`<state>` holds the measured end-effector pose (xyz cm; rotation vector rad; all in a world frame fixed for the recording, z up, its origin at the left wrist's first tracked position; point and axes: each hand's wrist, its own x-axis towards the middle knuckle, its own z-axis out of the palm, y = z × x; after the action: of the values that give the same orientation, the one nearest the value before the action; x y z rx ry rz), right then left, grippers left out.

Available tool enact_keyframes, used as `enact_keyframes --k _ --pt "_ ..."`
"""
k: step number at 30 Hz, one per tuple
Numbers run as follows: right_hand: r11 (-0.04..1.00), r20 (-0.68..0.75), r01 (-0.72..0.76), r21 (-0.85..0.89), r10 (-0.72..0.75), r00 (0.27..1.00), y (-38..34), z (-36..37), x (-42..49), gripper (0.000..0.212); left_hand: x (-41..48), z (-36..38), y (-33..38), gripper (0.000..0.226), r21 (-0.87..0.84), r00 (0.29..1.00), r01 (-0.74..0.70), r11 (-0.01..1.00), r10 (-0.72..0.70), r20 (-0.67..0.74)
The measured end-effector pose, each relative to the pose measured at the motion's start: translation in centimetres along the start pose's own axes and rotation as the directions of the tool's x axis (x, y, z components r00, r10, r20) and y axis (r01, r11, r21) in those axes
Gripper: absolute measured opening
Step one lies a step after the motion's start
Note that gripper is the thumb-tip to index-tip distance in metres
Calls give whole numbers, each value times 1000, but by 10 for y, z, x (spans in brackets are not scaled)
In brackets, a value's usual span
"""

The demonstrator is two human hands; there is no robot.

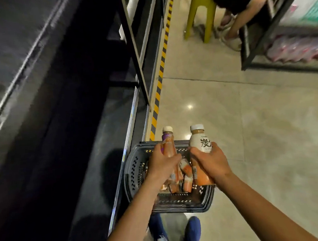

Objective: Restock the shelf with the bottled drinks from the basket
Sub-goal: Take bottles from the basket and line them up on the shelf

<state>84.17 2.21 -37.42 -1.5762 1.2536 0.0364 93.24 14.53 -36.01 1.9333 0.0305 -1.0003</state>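
A dark plastic basket (135,171) stands on the floor in front of my feet, with several orange bottled drinks (187,180) lying inside. My left hand (162,162) grips an orange and purple bottle (168,141) with a white cap, held upright above the basket. My right hand (212,161) grips a white and orange bottle (199,142) with black characters, also upright above the basket. The dark shelf (92,143) runs along my left, its surface blurred.
A yellow and black striped strip (162,67) runs along the floor by the shelf base. Far ahead a person sits on a yellow stool (199,14). A black rack (280,36) with pink packs stands at the upper right. Pale tiled floor (248,123) lies to the right.
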Motion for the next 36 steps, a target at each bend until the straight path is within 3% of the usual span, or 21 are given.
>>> enact_keyframes --k 7,13,18,23,29,36 --pt "975 -10 112 191 -112 994 -73 -80 -128 49 -178 -37 91 32 -51 981 -194 980 192 -38" --pt "944 72 214 251 -238 969 -103 -103 -197 35 -267 -53 111 25 -95 932 -299 950 269 -242" --pt "910 205 342 235 -390 898 -124 -99 -250 29 -336 -83 104 27 -182 848 -374 909 257 -463" --pt "842 391 479 248 -540 745 -143 -78 -327 26 -421 -107 75 27 -233 727 -442 866 193 -659" --pt "789 636 548 277 -578 510 -137 -48 -447 46 -546 -125 12 33 -241 520 -503 830 67 -852" --pt "777 830 523 352 -517 210 -70 -29 -609 23 -706 -119 -93 33 -177 243 -545 820 -48 -969"
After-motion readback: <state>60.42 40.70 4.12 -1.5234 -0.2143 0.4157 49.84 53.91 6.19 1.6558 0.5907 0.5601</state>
